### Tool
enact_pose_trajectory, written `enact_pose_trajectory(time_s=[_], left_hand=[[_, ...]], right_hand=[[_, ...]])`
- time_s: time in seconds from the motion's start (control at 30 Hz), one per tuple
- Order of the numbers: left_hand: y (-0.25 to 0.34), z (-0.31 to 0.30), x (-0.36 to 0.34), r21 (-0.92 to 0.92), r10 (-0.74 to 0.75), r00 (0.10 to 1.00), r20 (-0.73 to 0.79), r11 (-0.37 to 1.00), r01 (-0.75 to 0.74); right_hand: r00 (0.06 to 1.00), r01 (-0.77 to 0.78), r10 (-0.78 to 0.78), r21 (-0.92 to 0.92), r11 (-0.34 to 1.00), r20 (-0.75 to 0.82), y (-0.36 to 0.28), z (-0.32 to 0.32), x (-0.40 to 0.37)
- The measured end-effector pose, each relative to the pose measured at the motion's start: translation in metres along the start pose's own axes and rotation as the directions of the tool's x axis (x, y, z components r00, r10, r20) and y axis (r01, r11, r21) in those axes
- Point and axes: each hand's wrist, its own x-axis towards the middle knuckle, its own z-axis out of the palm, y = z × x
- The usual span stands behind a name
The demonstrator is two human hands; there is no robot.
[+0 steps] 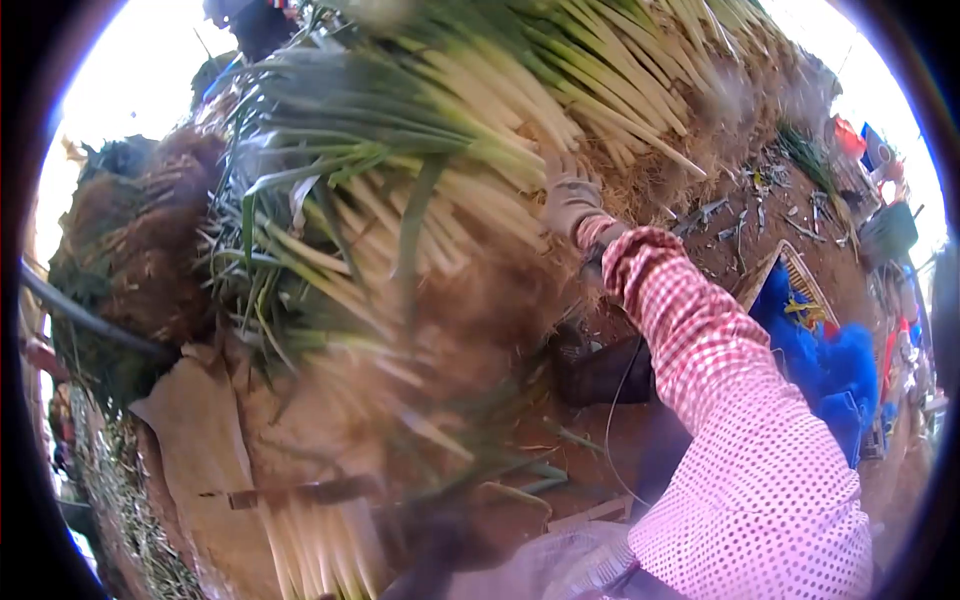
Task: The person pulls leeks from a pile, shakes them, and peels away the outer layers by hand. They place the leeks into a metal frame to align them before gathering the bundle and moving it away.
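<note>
A large heap of leeks (370, 215), with long green leaves and white stalks, fills the upper middle. My right hand (572, 195), in a pale glove, reaches to the root ends of the white stalks and touches them. Its fingers blur into the stalks, so their grip is unclear. A pink checked and dotted sleeve covers that arm. At the lower left, a bundle of white stalks (320, 540) lies beside a flat brown strip (300, 493). Blurred leaves and stalks cross the centre. My left hand cannot be made out.
Brown sheeting (200, 440) lies at the lower left. More roots and greens (150, 230) are piled at the far left. Right of my arm are a blue bag (830, 370) and a woven basket edge (805, 275). Leaf scraps (740, 220) litter the brown ground.
</note>
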Motion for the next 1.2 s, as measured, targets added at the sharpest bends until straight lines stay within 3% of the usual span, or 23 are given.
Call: enact_pose_trajectory(time_s=[0.03,0.1,0.17,0.2,0.23,0.27,0.3,0.4,0.47,0.5,0.53,0.57,0.6,0.63,0.67,0.73,0.77,0.83,0.93,1.0,1.03,1.07,1.2], left_hand=[[0.044,0.004,0.008,-0.107,0.076,0.996,0.046,0.992,-0.07],[0.132,0.02,0.027,-0.32,0.246,0.964,0.102,0.926,-0.203],[0.185,0.062,0.069,-0.53,0.418,0.908,0.032,0.777,-0.339],[0.222,0.08,0.081,-0.514,0.461,0.885,0.068,0.776,-0.365],[0.258,0.097,0.093,-0.501,0.503,0.858,0.104,0.772,-0.392],[0.272,0.145,0.123,-0.677,0.534,0.835,0.131,0.663,-0.318],[0.323,0.151,0.111,-0.74,0.61,0.792,-0.035,0.517,-0.431],[0.36,0.214,0.133,-0.999,0.578,0.814,-0.052,-0.031,-0.042],[0.359,0.221,0.132,-0.914,0.591,0.804,-0.074,-0.362,0.182],[0.347,0.215,0.126,-0.963,0.465,0.884,-0.05,-0.256,0.081],[0.33,0.224,0.136,-0.945,0.387,0.921,-0.043,-0.316,0.089],[0.308,0.233,0.144,-0.989,0.347,0.927,-0.139,-0.103,-0.11],[0.296,0.234,0.139,-0.994,0.268,0.961,-0.07,-0.099,-0.045],[0.285,0.235,0.134,-0.994,0.186,0.983,0.0,-0.107,0.021],[0.257,0.261,0.143,-0.996,0.047,0.996,-0.074,-0.058,-0.072],[0.231,0.278,0.139,-0.998,-0.158,0.986,-0.052,0.028,-0.048],[0.228,0.283,0.135,-1.0,-0.281,0.959,0.027,-0.019,0.022],[0.201,0.301,0.141,-0.995,-0.344,0.934,0.101,-0.016,0.102],[0.15,0.329,0.161,-0.96,-0.361,0.895,0.264,-0.189,0.206],[0.131,0.342,0.168,-0.853,-0.257,0.878,0.403,-0.453,0.259],[0.138,0.336,0.164,-0.914,-0.408,0.821,0.4,-0.25,0.321],[0.132,0.343,0.171,-0.915,-0.413,0.822,0.393,-0.269,0.302],[0.13,0.329,0.178,-0.875,-0.266,0.894,0.36,-0.429,0.224]], right_hand=[[0.969,-0.167,0.14,0.12,0.979,0.204,0.024,0.005,0.0],[0.663,-0.267,0.154,0.039,0.963,0.733,0.057,0.007,0.006],[0.584,-0.268,0.084,0.095,0.959,0.807,0.046,-0.026,0.011],[0.55,-0.264,0.023,0.148,0.953,0.835,0.035,-0.045,0.014],[0.592,-0.261,-0.128,0.339,0.904,0.795,0.03,-0.043,0.003],[0.63,-0.245,-0.271,0.517,0.82,0.728,0.024,-0.044,-0.012],[0.62,-0.255,-0.371,0.625,0.737,0.691,0.008,-0.058,-0.026],[0.597,-0.426,-0.475,0.758,0.495,0.646,-0.048,-0.108,-0.094],[0.436,-0.447,-0.573,0.72,0.531,0.694,-0.055,-0.144,-0.125],[0.421,-0.426,-0.612,0.741,0.519,0.67,-0.056,-0.15,-0.157],[0.408,-0.411,-0.644,0.76,0.504,0.647,-0.061,-0.15,-0.191],[0.102,-0.273,-0.677,0.675,0.686,0.729,-0.07,-0.148,-0.22],[0.078,-0.272,-0.82,0.803,0.53,0.568,-0.066,-0.146,-0.239],[0.018,-0.13,-0.871,0.865,0.485,0.491,-0.076,-0.132,-0.248],[0.093,-0.195,-0.796,0.795,0.574,0.598,-0.085,-0.113,-0.252],[0.238,-0.377,-0.593,0.636,0.674,0.769,-0.103,-0.083,-0.247],[0.3,-0.393,-0.425,0.517,0.76,0.854,-0.117,-0.066,-0.254],[0.217,-0.271,-0.36,0.411,0.871,0.907,-0.14,-0.035,-0.27],[-0.103,-0.199,-0.426,0.401,0.894,0.899,-0.175,0.003,-0.301],[-0.184,-0.156,-0.436,0.412,0.898,0.881,-0.191,0.003,-0.309],[-0.176,-0.108,-0.39,0.377,0.92,0.904,-0.199,0.006,-0.314],[-0.156,-0.058,-0.341,0.336,0.94,0.927,-0.206,0.009,-0.315],[0.176,-0.367,-0.308,0.352,0.861,0.935,-0.212,-0.03,-0.28]])
